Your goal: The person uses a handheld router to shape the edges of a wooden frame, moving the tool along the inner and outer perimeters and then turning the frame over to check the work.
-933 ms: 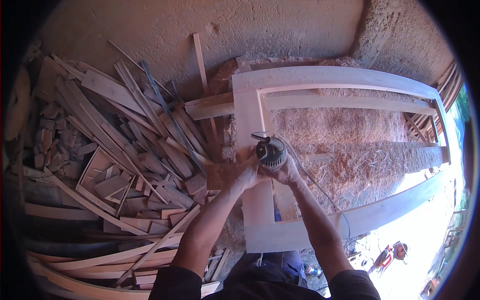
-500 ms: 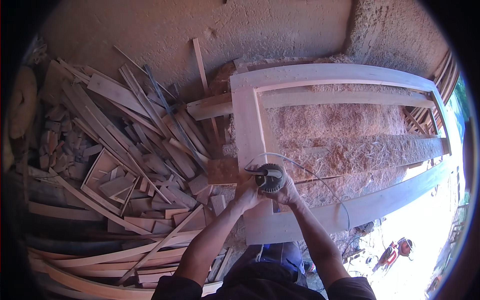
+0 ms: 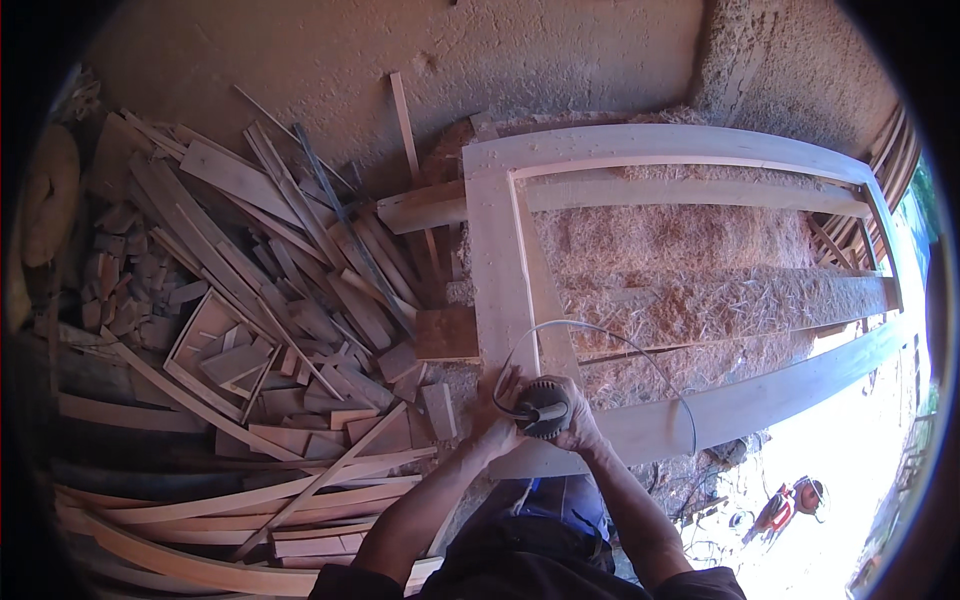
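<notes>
A dark, round-topped corded power tool [image 3: 542, 410] stands at the near-left corner of a pale wooden frame [image 3: 700, 145] with gently curved long rails. My left hand [image 3: 495, 415] grips the tool's left side and my right hand [image 3: 578, 420] its right, both with fingers curled round its body, partly hidden beneath it. The cable [image 3: 640, 350] loops up from the tool over the frame's left member and hangs down across the near rail. The tool's lower end is out of sight.
The frame lies over boards [image 3: 420, 208] and wood shavings [image 3: 680, 240]. A jumbled pile of offcuts [image 3: 230, 365] and long curved strips [image 3: 220, 505] fills the left. A rough wall [image 3: 560, 60] runs behind; a red object [image 3: 780, 510] lies on sunlit ground at lower right.
Both hands and the tool have moved toward me, down along the frame's left member to its near corner. The cable's loop has shifted with them.
</notes>
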Demonstrator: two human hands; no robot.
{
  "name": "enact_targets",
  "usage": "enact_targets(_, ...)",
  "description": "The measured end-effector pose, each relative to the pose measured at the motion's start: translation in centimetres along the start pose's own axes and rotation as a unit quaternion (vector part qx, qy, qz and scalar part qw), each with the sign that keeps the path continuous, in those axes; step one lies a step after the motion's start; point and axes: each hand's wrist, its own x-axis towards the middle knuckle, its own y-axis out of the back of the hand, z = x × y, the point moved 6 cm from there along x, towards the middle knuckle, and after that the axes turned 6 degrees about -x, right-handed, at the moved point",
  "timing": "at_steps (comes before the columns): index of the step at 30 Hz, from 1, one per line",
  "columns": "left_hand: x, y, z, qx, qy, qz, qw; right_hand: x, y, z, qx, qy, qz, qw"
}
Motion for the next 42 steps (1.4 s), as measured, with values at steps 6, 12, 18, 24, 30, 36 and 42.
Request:
enact_targets(6, -3.0, -0.9, 3.3, 0.321, -0.088, 0.028, 0.942, -1.7, -0.1, -1.2, 0.063, 0.039, -0.023, 0.997)
enact_targets(12, -3.6, -0.7, 7.7, 0.436, -0.115, 0.060, 0.891, -2.1, -0.4, -0.7, 0.023, 0.041, -0.026, 0.999)
enact_targets(18, -2.3, -0.9, 2.2, -0.468, 0.108, 0.117, 0.870, -1.2, -0.3, -0.9, -0.004, 0.063, -0.027, 0.998)
enact_targets(24, -0.5, 0.8, 2.6, -0.147, 0.036, 0.066, 0.986, 0.5, -0.2, 0.3, 0.005, 0.015, -0.036, 0.999)
enact_targets(30, 1.9, 1.5, 2.4, -0.405, 0.095, 0.049, 0.908, 2.7, 0.2, 0.0, 0.007, 0.012, -0.019, 1.000)
enact_targets(36, 4.0, 1.8, 3.1, -0.573, 0.151, -0.052, 0.804, 3.6, -0.4, 2.1, 0.017, 0.014, 0.001, 1.000)
enact_targets(42, 5.2, 3.9, 5.8, -0.072, 0.032, -0.059, 0.995, 4.9, 0.2, 1.3, 0.005, -0.001, -0.001, 1.000)
